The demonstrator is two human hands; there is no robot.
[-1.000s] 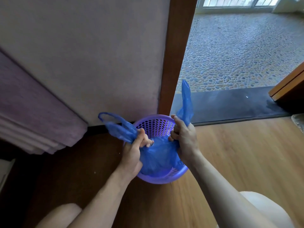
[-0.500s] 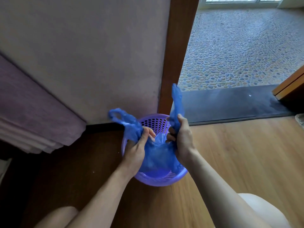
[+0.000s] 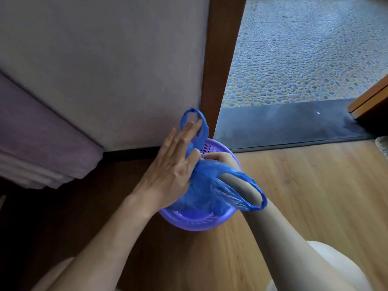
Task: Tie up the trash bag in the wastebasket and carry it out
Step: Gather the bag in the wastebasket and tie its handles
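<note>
Wooden floor (image 3: 294,196) by a doorway: two bare hands work a blue plastic trash bag (image 3: 201,192) sitting in a round purple perforated wastebasket (image 3: 197,221).

Left hand (image 3: 174,164) is spread flat, fingers extended, one bag handle looped over its fingertips; right hand (image 3: 220,159), just beyond it, pinches gathered plastic, the other handle ringing its forearm.

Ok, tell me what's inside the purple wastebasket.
The purple wastebasket holds a blue trash bag, gathered up by the left hand and right hand. What the bag contains is hidden by the plastic and the hands.
</note>
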